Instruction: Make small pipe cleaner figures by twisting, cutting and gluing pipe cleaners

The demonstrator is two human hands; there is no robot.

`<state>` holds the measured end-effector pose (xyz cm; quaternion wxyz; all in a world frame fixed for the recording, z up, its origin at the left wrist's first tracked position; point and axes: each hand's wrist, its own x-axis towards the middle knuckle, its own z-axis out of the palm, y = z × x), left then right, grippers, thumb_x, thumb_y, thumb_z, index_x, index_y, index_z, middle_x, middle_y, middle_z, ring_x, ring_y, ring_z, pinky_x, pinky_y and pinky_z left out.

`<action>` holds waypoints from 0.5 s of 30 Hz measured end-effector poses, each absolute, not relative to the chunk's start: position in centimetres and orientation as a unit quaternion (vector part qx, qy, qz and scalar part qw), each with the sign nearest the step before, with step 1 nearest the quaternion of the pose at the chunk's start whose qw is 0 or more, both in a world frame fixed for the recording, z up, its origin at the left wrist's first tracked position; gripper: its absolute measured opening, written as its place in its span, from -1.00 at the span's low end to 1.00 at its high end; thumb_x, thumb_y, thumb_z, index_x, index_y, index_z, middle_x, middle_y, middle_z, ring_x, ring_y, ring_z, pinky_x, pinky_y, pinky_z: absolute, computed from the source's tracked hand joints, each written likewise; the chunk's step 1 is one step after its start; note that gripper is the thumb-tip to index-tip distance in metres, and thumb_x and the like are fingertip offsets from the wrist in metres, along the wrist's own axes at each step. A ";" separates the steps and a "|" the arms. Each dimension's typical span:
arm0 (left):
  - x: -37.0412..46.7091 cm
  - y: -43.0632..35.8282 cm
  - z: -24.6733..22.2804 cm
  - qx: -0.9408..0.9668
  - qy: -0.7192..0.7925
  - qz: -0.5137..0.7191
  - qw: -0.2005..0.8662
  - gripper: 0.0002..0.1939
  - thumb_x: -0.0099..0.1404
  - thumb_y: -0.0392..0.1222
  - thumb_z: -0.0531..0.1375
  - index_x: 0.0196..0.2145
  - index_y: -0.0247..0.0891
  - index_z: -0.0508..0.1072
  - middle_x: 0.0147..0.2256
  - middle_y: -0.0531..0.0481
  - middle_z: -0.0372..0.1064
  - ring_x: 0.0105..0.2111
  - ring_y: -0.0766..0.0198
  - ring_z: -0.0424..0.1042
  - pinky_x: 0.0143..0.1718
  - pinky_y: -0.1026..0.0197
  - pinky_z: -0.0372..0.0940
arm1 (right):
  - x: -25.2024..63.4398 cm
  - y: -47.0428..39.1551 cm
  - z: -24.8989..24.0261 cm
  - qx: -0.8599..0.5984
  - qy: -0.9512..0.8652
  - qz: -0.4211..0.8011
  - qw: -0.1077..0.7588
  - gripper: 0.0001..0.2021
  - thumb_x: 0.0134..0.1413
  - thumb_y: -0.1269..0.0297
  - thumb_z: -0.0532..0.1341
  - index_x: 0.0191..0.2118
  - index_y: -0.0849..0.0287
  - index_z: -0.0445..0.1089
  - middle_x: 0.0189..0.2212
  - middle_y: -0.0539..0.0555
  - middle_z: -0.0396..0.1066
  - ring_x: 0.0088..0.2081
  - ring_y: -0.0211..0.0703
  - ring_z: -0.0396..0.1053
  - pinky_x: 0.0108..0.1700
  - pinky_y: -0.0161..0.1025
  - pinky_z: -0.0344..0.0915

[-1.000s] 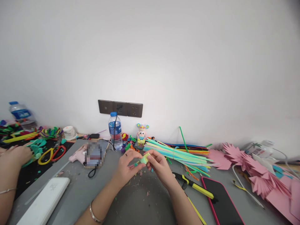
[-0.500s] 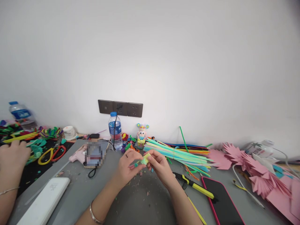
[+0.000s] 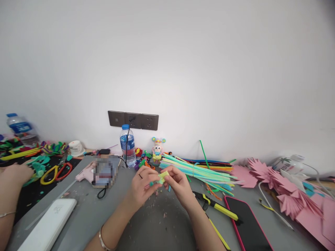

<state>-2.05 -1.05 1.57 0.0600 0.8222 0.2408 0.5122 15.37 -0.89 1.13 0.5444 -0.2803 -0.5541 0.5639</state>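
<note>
Between my two hands is a small fuzzy yellow and mint-green pipe cleaner piece (image 3: 163, 176), held above the grey mat. My left hand (image 3: 142, 184) pinches its greener left end with thumb and forefinger; a bit of pink shows at those fingers. On the yellow side, my right hand (image 3: 178, 184) grips it between thumb and fingers. Part of the piece is covered by my fingertips. Just beyond my hands stands a small figure (image 3: 157, 151) with big eyes, beside a bundle of pastel pipe cleaners (image 3: 196, 170).
A co-worker's hand (image 3: 17, 174) reaches among scraps at far left, near scissors (image 3: 61, 172). A water bottle (image 3: 127, 144), pink glue gun (image 3: 86, 174) and white power bank (image 3: 49, 223) lie leftward. Rightward are yellow-black pliers (image 3: 220, 207), a phone (image 3: 248, 223) and pink folded paper (image 3: 285, 195).
My hands stay nearly in place, both still pinching the pipe cleaner piece. The view has shifted slightly, and the co-worker's hand at far left has turned and lowered a little.
</note>
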 end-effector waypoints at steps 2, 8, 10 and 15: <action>-2.0 -1.1 1.7 0.822 0.245 0.511 0.053 -0.93 0.33 -0.24 0.16 -0.21 -0.16 0.41 -0.30 -0.04 0.43 -0.27 0.22 0.33 -0.21 0.17 0.29 | 15.4 -0.9 1.2 -0.284 -0.555 0.561 0.544 -0.74 0.02 0.04 0.32 -0.31 0.14 0.42 -0.53 -0.04 0.36 -0.56 -0.30 0.25 -0.51 -0.34 0.24; -1.9 -1.3 2.0 0.824 0.245 0.508 0.044 -0.92 0.36 -0.22 0.12 -0.21 -0.17 0.41 -0.30 -0.04 0.42 -0.28 0.22 0.33 -0.21 0.16 0.28 | 15.4 -1.0 1.2 -0.287 -0.555 0.561 0.543 -0.72 0.01 0.03 0.32 -0.31 0.14 0.43 -0.53 -0.03 0.37 -0.56 -0.29 0.26 -0.51 -0.33 0.26; -2.0 -1.4 2.0 0.827 0.241 0.506 0.044 -0.91 0.35 -0.24 0.13 -0.19 -0.16 0.41 -0.29 -0.04 0.41 -0.27 0.21 0.31 -0.21 0.16 0.28 | 15.4 -1.0 1.2 -0.284 -0.556 0.561 0.544 -0.73 0.01 0.03 0.32 -0.31 0.14 0.43 -0.53 -0.03 0.37 -0.56 -0.29 0.26 -0.52 -0.33 0.25; -2.1 -1.5 2.0 0.835 0.239 0.492 0.050 -0.88 0.33 -0.31 0.15 -0.17 -0.17 0.39 -0.27 -0.04 0.40 -0.26 0.22 0.29 -0.19 0.16 0.27 | 15.4 -1.0 1.2 -0.275 -0.556 0.562 0.547 -0.73 0.01 0.03 0.32 -0.32 0.14 0.43 -0.54 -0.04 0.36 -0.59 -0.32 0.24 -0.53 -0.35 0.24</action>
